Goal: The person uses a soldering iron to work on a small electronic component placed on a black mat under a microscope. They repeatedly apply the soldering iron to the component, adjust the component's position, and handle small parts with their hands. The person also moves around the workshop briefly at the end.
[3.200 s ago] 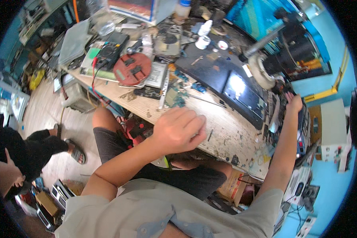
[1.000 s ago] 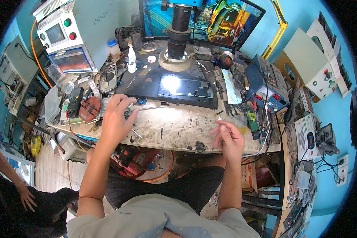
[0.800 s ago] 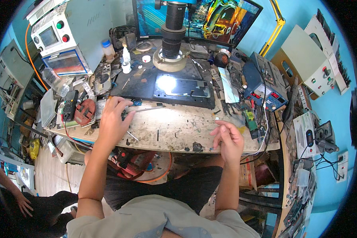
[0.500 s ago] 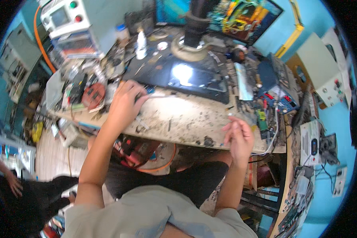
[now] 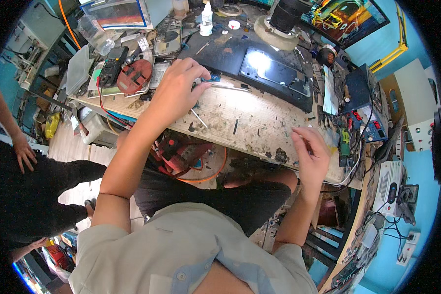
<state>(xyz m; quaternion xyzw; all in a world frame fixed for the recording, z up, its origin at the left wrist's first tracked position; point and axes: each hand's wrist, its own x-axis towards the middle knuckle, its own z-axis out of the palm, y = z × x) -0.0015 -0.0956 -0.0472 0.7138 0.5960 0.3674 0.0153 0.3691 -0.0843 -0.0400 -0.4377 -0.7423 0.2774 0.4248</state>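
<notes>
My left hand is over the front left of the workbench, its thumb and fingers closed on slim silver tweezers that reach right along the front edge of a black work mat. A small blue item shows beside those fingertips. On the mat lies a flat dark phone-like panel, catching a bright reflection. My right hand hovers over the bench's front right part, thumb and forefinger curled together. Whatever sits between them, if anything, is too small to make out.
The worktop carries dark scraps and a thin white stick. A multimeter and a red-brown round piece lie at left. A blue instrument box stands right. Another person's hand is at far left.
The whole view has shifted, so the bench appears higher and more to the right. My right hand's fingers have drawn in from a looser spread. My left hand keeps its hold.
</notes>
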